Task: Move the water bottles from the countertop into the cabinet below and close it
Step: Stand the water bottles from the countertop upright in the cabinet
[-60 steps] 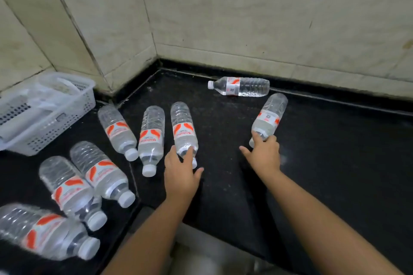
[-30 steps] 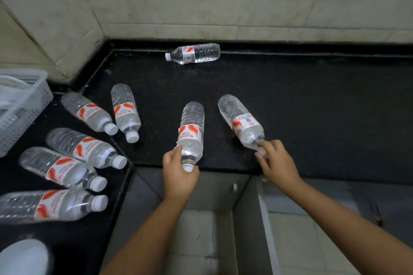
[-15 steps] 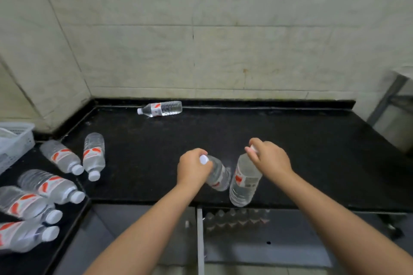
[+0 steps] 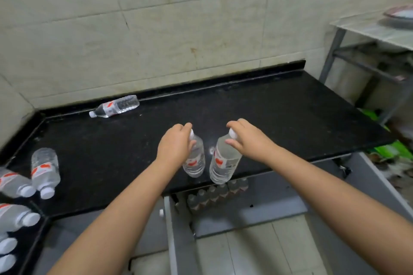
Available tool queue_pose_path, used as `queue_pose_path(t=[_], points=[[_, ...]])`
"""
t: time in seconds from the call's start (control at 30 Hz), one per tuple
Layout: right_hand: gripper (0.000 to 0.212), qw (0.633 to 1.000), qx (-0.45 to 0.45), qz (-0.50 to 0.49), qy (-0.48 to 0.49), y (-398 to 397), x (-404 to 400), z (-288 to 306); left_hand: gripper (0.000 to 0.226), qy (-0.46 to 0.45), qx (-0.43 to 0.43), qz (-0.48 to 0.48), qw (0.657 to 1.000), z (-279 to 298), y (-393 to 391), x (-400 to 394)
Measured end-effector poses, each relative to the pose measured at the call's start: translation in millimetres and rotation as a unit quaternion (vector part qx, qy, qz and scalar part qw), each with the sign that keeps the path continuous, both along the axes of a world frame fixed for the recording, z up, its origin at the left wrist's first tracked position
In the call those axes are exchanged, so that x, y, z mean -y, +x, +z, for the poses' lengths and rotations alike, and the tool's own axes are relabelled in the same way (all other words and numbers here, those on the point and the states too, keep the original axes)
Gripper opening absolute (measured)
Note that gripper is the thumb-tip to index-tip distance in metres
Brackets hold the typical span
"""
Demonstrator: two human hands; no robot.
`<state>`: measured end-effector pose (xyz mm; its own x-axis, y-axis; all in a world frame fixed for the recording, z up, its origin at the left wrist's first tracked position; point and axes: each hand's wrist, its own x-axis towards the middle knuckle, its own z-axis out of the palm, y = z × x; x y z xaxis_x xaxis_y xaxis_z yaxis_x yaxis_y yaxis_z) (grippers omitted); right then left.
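1. The task is under way but, as I judge it, well short of done. A row of water bottles point(image 4: 218, 194) already stands on the shelf of the open cabinet point(image 4: 245, 214) under the black surface point(image 4: 279, 118).
2. Two bottles are in hand, both upright over the front edge of the surface, directly above the opening. The left hand point(image 4: 175, 147) has its fingers curled round the neck of the left bottle point(image 4: 194, 161), just under its white cap. The right hand point(image 4: 245, 138) pinches the right bottle point(image 4: 224, 164) at its cap and neck.
3. Left to move: one bottle lying by the back wall point(image 4: 116, 106) and a cluster of lying bottles at the left end point(image 4: 44, 168). After these, the cabinet has to be shut.
4. The cabinet door point(image 4: 172, 234) stands open, seen nearly edge-on between the arms.
5. Hard to tell:
   - the left-end cluster runs off the frame edge, so its count is uncertain;
   - the cabinet's interior is mostly hidden by the surface's edge, so the number stored and the room left cannot be judged;
   - the shelved bottles are dim and small, and their labels cannot be read;
   - whether the two held bottles touch the surface or hang clear of it is unclear.
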<state>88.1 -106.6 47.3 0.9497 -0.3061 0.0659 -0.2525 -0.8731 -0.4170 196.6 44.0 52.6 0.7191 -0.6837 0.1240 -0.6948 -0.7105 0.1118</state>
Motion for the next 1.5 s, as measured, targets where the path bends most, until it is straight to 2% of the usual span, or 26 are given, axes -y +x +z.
queue_pose_path(t=[0.13,0.3,0.4,0.5,0.7,0.8,0.87,1.1,1.23,1.3,1.4,1.5], points=[[0.039,0.997,0.071,0.011,0.010,-42.3,2.7,-17.0,0.032,-0.079,0.014,-0.069,0.994,-10.2,-18.2,-11.2],[0.038,0.998,0.063,0.030,-0.012,-79.4,6.2,-32.5,0.035,-0.109,0.035,-0.133,0.984,-22.5,-51.5,-11.9],[0.036,0.999,0.045,0.017,0.009,-97.1,27.0,-45.4,0.035,-0.111,-0.026,-0.113,0.987,-31.4,-78.3,0.2],[0.035,0.999,-0.003,0.009,0.040,-117.4,50.1,-69.7,0.039,-0.066,-0.101,-0.051,0.991,-62.7,-103.1,20.5],[0.029,0.991,-0.094,0.063,0.069,-141.3,101.8,-165.9,0.025,0.025,-0.221,0.019,0.975,-177.1,-145.9,64.2],[0.030,0.983,-0.160,0.069,0.050,-137.0,124.1,-228.9,0.012,0.029,-0.260,0.049,0.964,-240.2,-150.0,81.1],[0.030,0.980,-0.184,0.062,0.048,-131.6,135.9,-276.5,0.015,0.032,-0.273,0.064,0.959,-286.7,-145.5,93.6],[0.029,0.984,-0.169,0.021,0.055,-115.5,169.8,-457.5,0.015,0.012,-0.276,0.128,0.953,-456.4,-120.8,126.3],[0.028,0.987,-0.142,0.042,0.057,-98.3,186.8,-542.6,0.019,-0.010,-0.244,0.148,0.958,-532.9,-105.7,142.3],[0.028,0.988,-0.136,0.057,0.043,-89.4,192.9,-571.2,0.024,-0.021,-0.233,0.155,0.960,-561.5,-98.3,149.3],[0.048,0.986,-0.142,0.083,0.032,-79.8,201.9,-600.5,0.026,-0.029,-0.225,0.158,0.961,-595.2,-91.3,158.3],[0.042,0.985,-0.148,0.086,0.012,-70.9,208.2,-610.4,0.027,-0.067,-0.220,0.169,0.958,-613.6,-89.4,166.9]])
